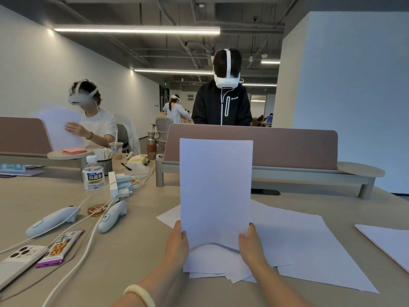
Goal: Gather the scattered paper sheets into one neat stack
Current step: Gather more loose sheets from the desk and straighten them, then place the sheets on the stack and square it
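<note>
Squaring the bundle, upright at the desk.
Left hand (178, 240) and right hand (250, 242) each pinch a lower side edge of the standing sheets (215, 185). Their foot bows over loose sheets (309, 251) lying flat. Better: slacken the grip, tap on bare table (132, 251).

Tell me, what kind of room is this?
Most likely a shared open-plan office: a long desk with a brown divider screen, an office chair behind, and strip lights overhead. The left hand and right hand hold paper sheets upright.
</note>
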`<state>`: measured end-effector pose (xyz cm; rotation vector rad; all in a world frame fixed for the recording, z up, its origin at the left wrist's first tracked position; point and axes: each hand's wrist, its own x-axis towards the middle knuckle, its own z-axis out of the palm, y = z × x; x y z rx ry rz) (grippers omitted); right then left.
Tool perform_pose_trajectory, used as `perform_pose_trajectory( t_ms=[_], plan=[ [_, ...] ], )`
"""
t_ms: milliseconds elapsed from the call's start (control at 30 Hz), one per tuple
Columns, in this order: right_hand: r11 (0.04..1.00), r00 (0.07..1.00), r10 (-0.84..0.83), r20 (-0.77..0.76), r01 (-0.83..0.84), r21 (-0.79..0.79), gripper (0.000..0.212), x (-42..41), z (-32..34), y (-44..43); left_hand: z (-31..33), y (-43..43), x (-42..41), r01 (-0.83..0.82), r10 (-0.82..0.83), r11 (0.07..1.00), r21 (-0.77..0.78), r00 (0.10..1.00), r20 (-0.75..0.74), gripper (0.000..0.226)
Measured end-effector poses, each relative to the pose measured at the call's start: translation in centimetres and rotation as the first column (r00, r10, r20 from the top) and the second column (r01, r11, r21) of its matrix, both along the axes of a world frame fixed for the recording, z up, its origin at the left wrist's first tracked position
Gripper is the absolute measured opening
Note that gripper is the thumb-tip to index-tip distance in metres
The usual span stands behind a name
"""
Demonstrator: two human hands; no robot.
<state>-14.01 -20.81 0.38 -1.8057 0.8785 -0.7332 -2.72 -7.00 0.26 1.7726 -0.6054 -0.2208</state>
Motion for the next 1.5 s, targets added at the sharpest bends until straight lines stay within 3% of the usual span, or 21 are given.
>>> perform_pose_trajectory(
  t_ms=[300,600,967,1067,1167,1500],
  plan=[
    [0.986,0.988,-0.157,0.011,0.157,-0.047,0.025,-5.1,1.6,-4.9,2.2,-3.7,-4.0,0.126,-0.127,0.992,0.023,0.991,0.039,0.03],
    [0.93,0.936,-0.353,0.012,0.352,-0.108,0.03,-16.6,2.4,-11.2,2.8,-12.8,-12.7,0.304,-0.305,0.951,0.06,0.952,0.01,0.038],
    [0.733,0.719,-0.676,-0.165,0.631,-0.253,0.04,-37.3,0.9,-21.3,1.1,-26.1,-29.6,0.591,-0.589,0.8,0.099,0.806,-0.058,0.051],
    [0.702,0.671,-0.711,-0.211,0.661,-0.265,0.045,-40.4,0.1,-23.7,0.3,-28.3,-32.8,0.632,-0.626,0.769,0.1,0.775,-0.083,0.054],
    [0.694,0.639,-0.72,-0.271,0.664,-0.277,0.044,-42.0,-0.7,-25.6,0.3,-29.6,-34.8,0.649,-0.641,0.735,0.198,0.759,-0.11,0.062],
    [0.675,0.562,-0.737,-0.375,0.645,-0.359,0.048,-44.0,-1.9,-29.3,-0.5,-32.6,-37.1,0.666,-0.69,0.682,0.304,0.723,-0.037,0.058]
  ],
)
